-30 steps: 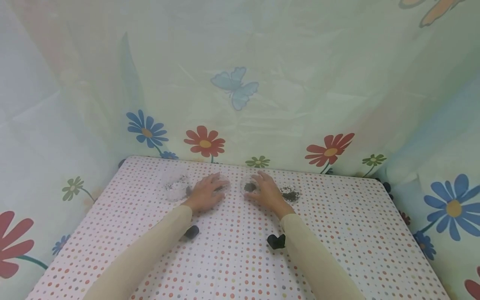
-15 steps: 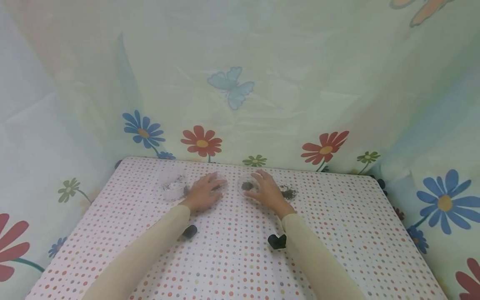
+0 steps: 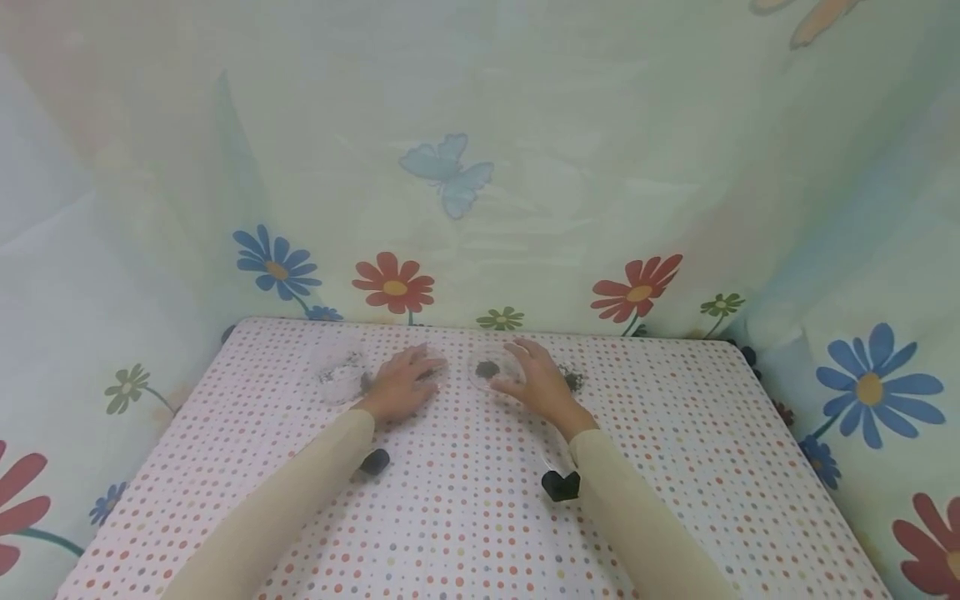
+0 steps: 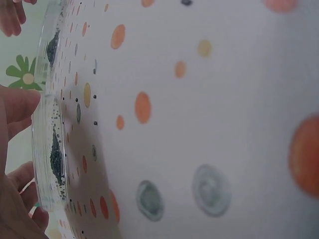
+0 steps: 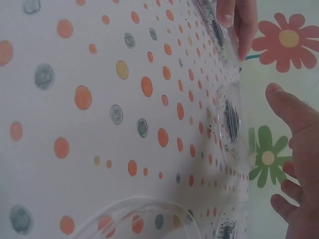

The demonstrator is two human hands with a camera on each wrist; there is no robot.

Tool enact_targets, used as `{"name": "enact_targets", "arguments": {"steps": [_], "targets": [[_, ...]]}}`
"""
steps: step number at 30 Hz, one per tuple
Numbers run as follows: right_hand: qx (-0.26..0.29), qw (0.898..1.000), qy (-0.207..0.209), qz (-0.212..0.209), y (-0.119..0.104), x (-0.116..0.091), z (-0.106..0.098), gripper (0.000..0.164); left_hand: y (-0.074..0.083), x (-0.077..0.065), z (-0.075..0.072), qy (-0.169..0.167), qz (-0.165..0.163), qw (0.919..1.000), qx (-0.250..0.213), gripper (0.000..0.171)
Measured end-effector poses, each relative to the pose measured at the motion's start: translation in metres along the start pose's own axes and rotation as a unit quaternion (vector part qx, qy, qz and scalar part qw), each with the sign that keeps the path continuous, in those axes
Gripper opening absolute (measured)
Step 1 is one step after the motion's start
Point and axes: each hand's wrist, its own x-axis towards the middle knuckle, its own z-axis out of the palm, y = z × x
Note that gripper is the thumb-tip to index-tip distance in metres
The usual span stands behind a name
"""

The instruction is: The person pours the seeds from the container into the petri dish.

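Note:
In the left wrist view, a clear petri dish (image 4: 50, 149) holding dark granules stands between the thumb and fingers of my left hand (image 3: 399, 387). The thumb lies at one end of its rim, the fingers at the other. My right hand (image 3: 546, 383) is spread beside a second petri dish (image 3: 489, 369), which has a dark heap in its middle. The right wrist view shows that hand's thumb and fingers apart from this dish's rim, holding nothing.
Another clear dish (image 3: 341, 379) with scattered granules lies left of the left hand. Dark granules in a dish (image 3: 573, 377) show behind the right hand. A clear round rim (image 5: 144, 201) is close below the right wrist. The dotted tabletop (image 3: 465, 517) ends at a flowered curtain (image 3: 555, 250).
My right hand has drawn slightly right, off the dish it overlapped, so more of that dish shows. My left hand keeps its place at its dish. The head view has turned a little right.

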Motion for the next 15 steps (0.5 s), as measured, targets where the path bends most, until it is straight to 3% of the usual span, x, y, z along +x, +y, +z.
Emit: {"name": "enact_targets", "arguments": {"steps": [7,15], "targets": [[0.011,1.000,0.005,0.000,0.001,-0.011,-0.007,0.072,0.002,-0.002,-0.002,-0.012,-0.010,0.9998,-0.009,0.047],[-0.015,1.000,0.020,0.007,0.003,-0.024,-0.013,0.071,0.003,-0.001,-0.001,-0.016,-0.021,0.9996,-0.004,0.047]]}}
